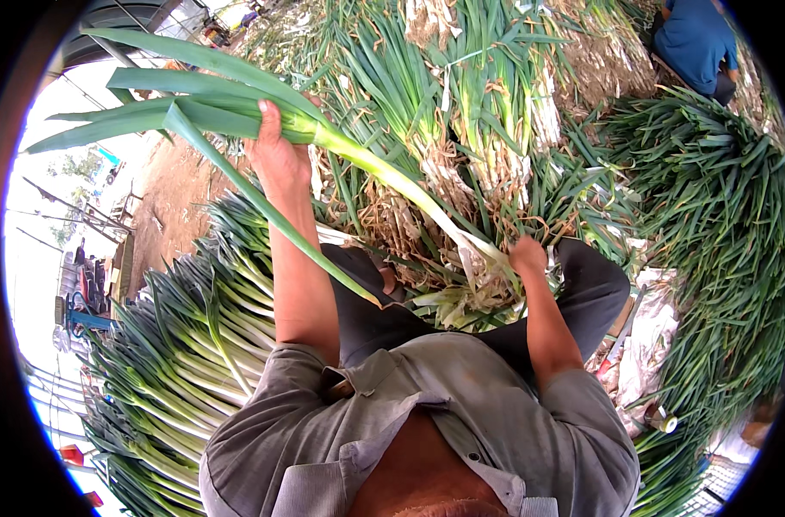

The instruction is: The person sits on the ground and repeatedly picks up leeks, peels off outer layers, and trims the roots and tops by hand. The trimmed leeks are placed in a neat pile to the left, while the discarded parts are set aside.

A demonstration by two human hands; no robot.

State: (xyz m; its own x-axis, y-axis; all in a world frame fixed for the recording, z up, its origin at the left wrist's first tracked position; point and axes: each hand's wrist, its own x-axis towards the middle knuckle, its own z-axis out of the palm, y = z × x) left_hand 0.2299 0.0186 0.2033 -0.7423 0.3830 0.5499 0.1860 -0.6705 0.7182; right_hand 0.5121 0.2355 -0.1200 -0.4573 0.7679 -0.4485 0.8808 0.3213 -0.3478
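Note:
A long green onion [392,171] stretches across the view in front of my chest, its green leaves at the upper left and its pale stem running down to the right. My left hand [279,142] is closed around it where the leaves begin. At the stem's lower end my right hand [528,255] grips the loose outer skin or the root end; which one is hidden. Peeled-back whitish skin [473,258] hangs from the stem beside that hand. Beneath it, stripped leaves and husks [489,300] lie heaped between my legs.
Green onions with clean white stems [192,362] lie in rows at my left. Unpeeled bundles [424,123] with dry roots lie ahead. A tall leafy pile [722,258] stands at my right, near a whitish cloth [650,342]. Another person [696,45] sits at the upper right.

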